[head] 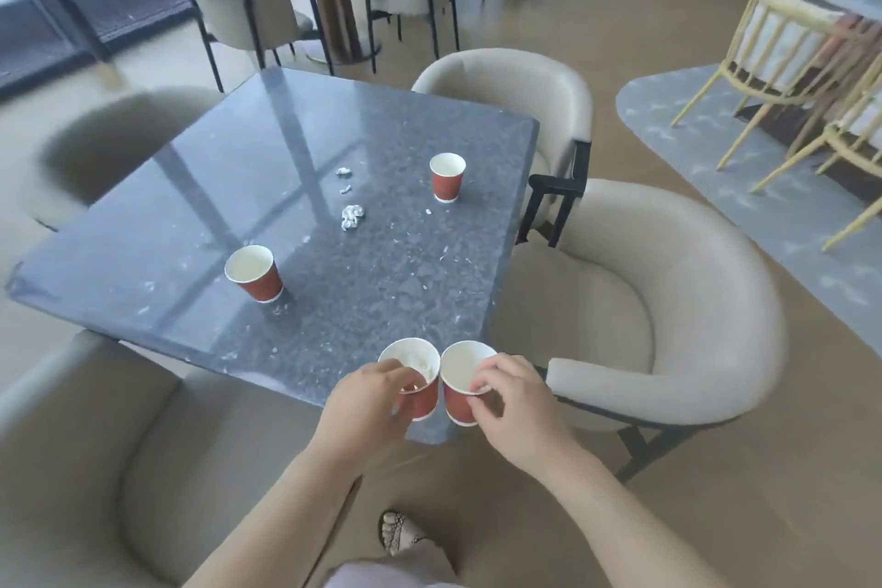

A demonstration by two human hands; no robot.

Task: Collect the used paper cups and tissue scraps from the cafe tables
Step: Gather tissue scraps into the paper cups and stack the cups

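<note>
Left hand — you pinched one paper cup by its rim; right hand pinched a second cup. Loose cup stood upright at eleven o'clock, nearer your left hand.

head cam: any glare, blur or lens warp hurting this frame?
Head view: pale window reflections streak the dark tabletop, yet the tissue scraps stay legible. Head view: the armchair at the left edge is smeared; left hand, right hand, left paper cup and right paper cup are fairly sharp. Head view: wide-angle stretch at the edges; soft daylight, faint shadows.
</note>
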